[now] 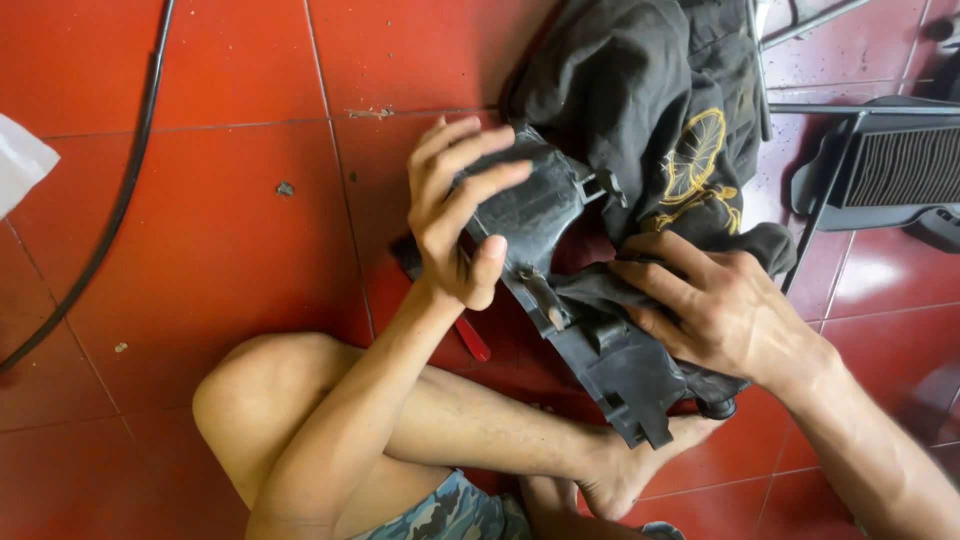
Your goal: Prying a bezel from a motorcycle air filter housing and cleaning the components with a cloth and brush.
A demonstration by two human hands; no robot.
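Observation:
A black moulded plastic housing (560,250) lies tilted above my crossed legs, over a red tiled floor. My left hand (455,215) grips its upper end, fingers curled over the top edge and thumb on the near side. My right hand (715,305) presses a dark grey cloth (640,90) against the lower part of the housing, fingers bunched in the fabric. The cloth bears a yellow printed design (695,160) and drapes away to the upper right. A red-handled tool (473,340) pokes out from under the housing near my left wrist.
A black cable (120,200) curves down the left side of the floor. A white scrap (18,160) sits at the left edge. At the right stand a black ribbed part (905,165) and thin metal rods (825,205). My bare knee (240,395) and foot (625,470) are below.

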